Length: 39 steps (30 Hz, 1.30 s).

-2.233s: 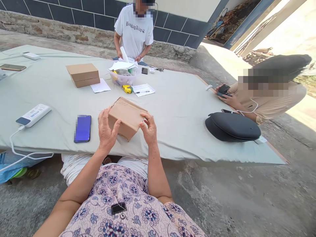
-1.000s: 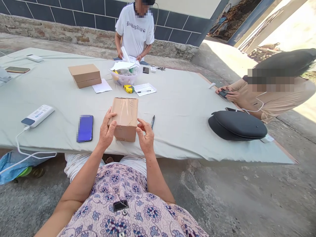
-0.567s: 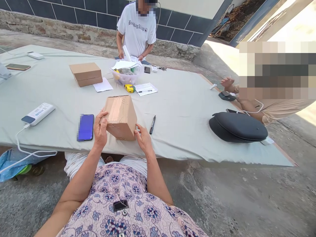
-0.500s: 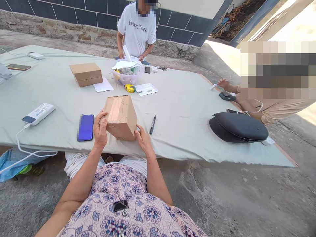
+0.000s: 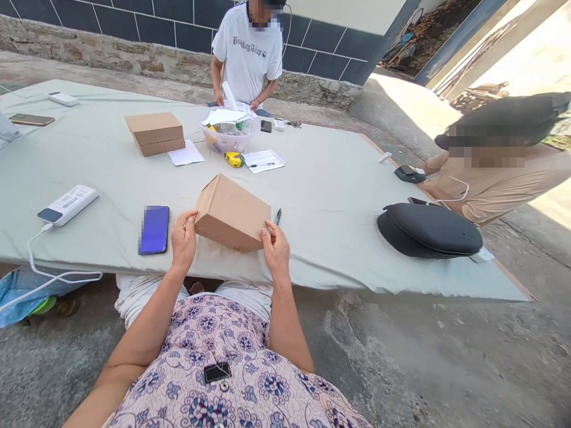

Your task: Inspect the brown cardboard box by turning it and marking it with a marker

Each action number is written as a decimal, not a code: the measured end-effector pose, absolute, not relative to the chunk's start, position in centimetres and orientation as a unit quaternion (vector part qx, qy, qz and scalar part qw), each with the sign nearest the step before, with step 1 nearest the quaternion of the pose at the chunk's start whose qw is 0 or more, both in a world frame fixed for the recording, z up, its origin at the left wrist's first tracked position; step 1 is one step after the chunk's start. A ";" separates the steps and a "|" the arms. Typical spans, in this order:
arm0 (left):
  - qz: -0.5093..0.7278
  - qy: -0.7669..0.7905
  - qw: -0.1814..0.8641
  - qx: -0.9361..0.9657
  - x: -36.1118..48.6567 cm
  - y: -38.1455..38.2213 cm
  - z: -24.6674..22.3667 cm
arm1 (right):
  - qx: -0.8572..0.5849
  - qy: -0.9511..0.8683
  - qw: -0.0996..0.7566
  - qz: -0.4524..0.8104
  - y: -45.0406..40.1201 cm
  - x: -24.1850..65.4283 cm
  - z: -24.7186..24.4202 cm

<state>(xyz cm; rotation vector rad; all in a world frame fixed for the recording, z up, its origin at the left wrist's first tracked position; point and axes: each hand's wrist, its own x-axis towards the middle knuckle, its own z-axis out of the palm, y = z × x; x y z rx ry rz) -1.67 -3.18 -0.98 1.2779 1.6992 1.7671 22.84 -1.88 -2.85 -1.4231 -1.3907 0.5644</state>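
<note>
A brown cardboard box (image 5: 238, 208) is held tilted between my hands near the front edge of the cloth-covered table (image 5: 321, 238). My left hand (image 5: 184, 241) is closed on its left end, fingertips at the edge. At the lower right corner, my right hand (image 5: 276, 249) grips the box with thumb and fingers. Just behind the right fingers lies a black marker pen (image 5: 278, 216), partly hidden. A phone with a blue screen (image 5: 155, 229) rests on the cloth left of my left hand.
Beyond the box are a yellow tape measure (image 5: 234, 159), papers (image 5: 265, 160), a filled plastic basket (image 5: 227, 142) and another cardboard box (image 5: 156, 134). A white power bank (image 5: 69, 205) lies left, a black case (image 5: 430, 230) right. One person (image 5: 250, 53) is opposite; another (image 5: 513, 178) sits right.
My hands have turned the box, so its taped face no longer points up and a plain side shows. My right hand has moved right and up. The person at right leans forward.
</note>
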 end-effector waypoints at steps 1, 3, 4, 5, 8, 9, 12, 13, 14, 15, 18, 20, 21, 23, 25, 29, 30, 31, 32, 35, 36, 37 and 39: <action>0.620 0.615 0.198 0.445 -1.7 -3.1 -1.2 | -0.592 -0.573 0.520 0.226 -1.9 23.0 -2.7; 0.610 0.625 0.229 0.429 -1.6 -3.0 -1.7 | -0.594 -0.568 0.529 0.214 -2.1 23.3 -2.3; 0.609 0.624 0.245 0.424 -1.6 -2.9 -1.9 | -0.595 -0.567 0.529 0.210 -2.1 23.3 -2.2; 0.609 0.619 0.260 0.423 -1.6 -2.9 -2.1 | -0.595 -0.569 0.529 0.206 -2.2 23.3 -2.0; 0.614 0.595 0.278 0.437 -1.5 -3.1 -2.1 | -0.591 -0.584 0.520 0.198 -2.3 23.2 -1.8; 0.613 0.588 0.278 0.449 -1.4 -3.1 -2.0 | -0.588 -0.591 0.516 0.196 -2.4 23.2 -1.7; 0.595 0.580 0.281 0.480 -1.4 -3.4 -1.7 | -0.579 -0.618 0.496 0.192 -2.5 22.9 -1.7; 0.587 0.583 0.289 0.482 -1.3 -3.5 -1.7 | -0.577 -0.626 0.488 0.191 -2.6 22.8 -1.7; 0.579 0.589 0.299 0.479 -1.3 -3.5 -1.7 | -0.577 -0.633 0.479 0.192 -2.7 22.7 -1.6; 0.569 0.600 0.308 0.471 -1.3 -3.5 -1.8 | -0.577 -0.638 0.471 0.194 -2.8 22.6 -1.6; 0.539 0.641 0.316 0.446 -1.3 -3.5 -2.0 | -0.580 -0.645 0.455 0.201 -2.9 22.6 -1.5; 0.526 0.660 0.307 0.440 -1.3 -3.5 -2.0 | -0.577 -0.647 0.456 0.202 -2.9 22.6 -1.5; 0.525 0.664 0.303 0.438 -1.3 -3.4 -2.1 | -0.573 -0.647 0.460 0.202 -2.9 22.6 -1.5; 0.530 0.664 0.304 0.431 -1.3 -3.4 -2.1 | -0.563 -0.643 0.475 0.208 -2.9 22.7 -1.6; 0.537 0.661 0.316 0.419 -1.3 -3.3 -2.0 | -0.556 -0.632 0.493 0.220 -2.8 22.7 -1.7; 0.537 0.662 0.328 0.406 -1.1 -3.3 -1.9 | -0.559 -0.604 0.514 0.243 -2.7 22.6 -2.0; 0.542 0.658 0.330 0.406 -1.1 -3.3 -1.9 | -0.562 -0.598 0.515 0.249 -2.7 22.5 -2.1; 0.550 0.650 0.333 0.405 -1.1 -3.2 -1.9 | -0.564 -0.592 0.515 0.256 -2.6 22.5 -2.1; 0.560 0.640 0.337 0.404 -1.0 -3.2 -2.0 | -0.566 -0.587 0.515 0.263 -2.6 22.4 -2.2; 0.588 0.601 0.356 0.408 -0.9 -3.1 -2.2 | -0.571 -0.574 0.520 0.273 -2.5 22.3 -2.5; 0.592 0.588 0.364 0.414 -0.9 -3.1 -2.2 | -0.573 -0.571 0.522 0.272 -2.4 22.3 -2.5; 0.592 0.575 0.372 0.423 -0.9 -3.1 -2.3 | -0.575 -0.568 0.523 0.271 -2.4 22.3 -2.6; 0.585 0.557 0.386 0.446 -0.9 -3.2 -2.3 | -0.581 -0.566 0.520 0.268 -2.4 22.4 -2.6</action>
